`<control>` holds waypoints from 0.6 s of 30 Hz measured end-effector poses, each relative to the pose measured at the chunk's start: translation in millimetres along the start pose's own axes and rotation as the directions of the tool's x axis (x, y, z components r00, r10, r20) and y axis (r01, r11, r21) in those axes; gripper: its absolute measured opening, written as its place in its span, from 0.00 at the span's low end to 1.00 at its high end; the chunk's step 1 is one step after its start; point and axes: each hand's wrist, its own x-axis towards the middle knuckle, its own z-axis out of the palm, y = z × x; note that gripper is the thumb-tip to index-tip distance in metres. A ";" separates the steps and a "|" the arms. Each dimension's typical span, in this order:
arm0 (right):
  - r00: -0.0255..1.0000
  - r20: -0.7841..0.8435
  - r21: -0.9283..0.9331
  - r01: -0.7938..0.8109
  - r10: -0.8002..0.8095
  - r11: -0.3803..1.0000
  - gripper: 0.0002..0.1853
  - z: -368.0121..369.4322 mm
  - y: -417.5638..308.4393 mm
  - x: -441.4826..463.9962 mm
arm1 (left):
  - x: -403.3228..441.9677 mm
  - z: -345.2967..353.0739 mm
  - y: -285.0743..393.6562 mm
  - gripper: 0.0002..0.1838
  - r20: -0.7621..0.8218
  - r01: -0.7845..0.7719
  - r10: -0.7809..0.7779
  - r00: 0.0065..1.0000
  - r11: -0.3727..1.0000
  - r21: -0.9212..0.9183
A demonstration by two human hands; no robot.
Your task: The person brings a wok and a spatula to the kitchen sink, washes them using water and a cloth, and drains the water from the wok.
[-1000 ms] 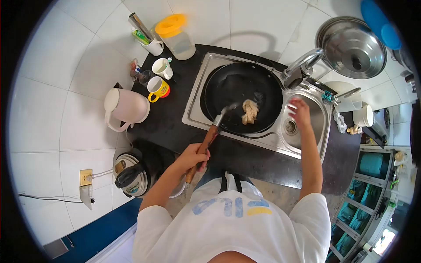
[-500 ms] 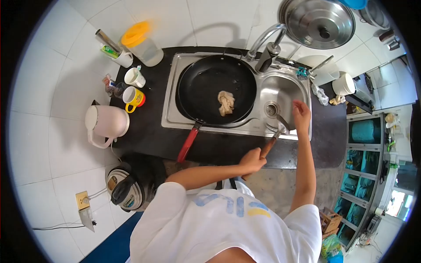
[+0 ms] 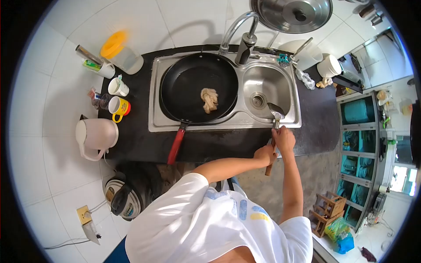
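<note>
My left hand [image 3: 265,155] is closed around the wooden handle of a spatula [image 3: 269,169]. Just above it on the same handle, my right hand [image 3: 284,139] is closed too. The spatula's metal head [image 3: 275,109] hangs over the front edge of the small sink basin [image 3: 280,90]. A black pan [image 3: 186,83] rests over the larger basin, its red handle [image 3: 176,147] pointing toward me. Inside the pan lies a crumpled beige cloth [image 3: 209,100].
A faucet [image 3: 246,46] stands behind the sink. Mugs [image 3: 118,106], a yellow-lidded pitcher [image 3: 127,57] and a pink kettle [image 3: 101,133] are at the left, above a cooker [image 3: 125,197]. A metal lid [image 3: 294,15] is against the wall. Wooden crates [image 3: 329,205] stand on the right.
My left hand has carried the spatula from the pan rightward to the small basin. My right hand has come down from over the basin and closed on the handle. The view has shifted right.
</note>
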 end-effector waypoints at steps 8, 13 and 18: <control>0.994 -0.101 0.067 -0.023 0.029 0.997 0.15 28.6 45.1 -17.9 | -15.6 -17.3 -36.5 0.15 0.087 -0.309 0.313 0.946 0.949 -0.061; 0.950 -0.267 0.191 -0.114 0.163 0.975 0.13 -0.9 78.9 -11.4 | -55.4 -113.6 -81.5 0.10 -0.176 -0.227 0.179 0.968 0.922 -0.313; 0.814 -0.256 0.246 -0.468 0.522 0.849 0.18 -15.8 129.4 31.0 | -113.0 -200.2 -135.0 0.11 -0.690 -0.261 0.217 0.690 0.964 0.042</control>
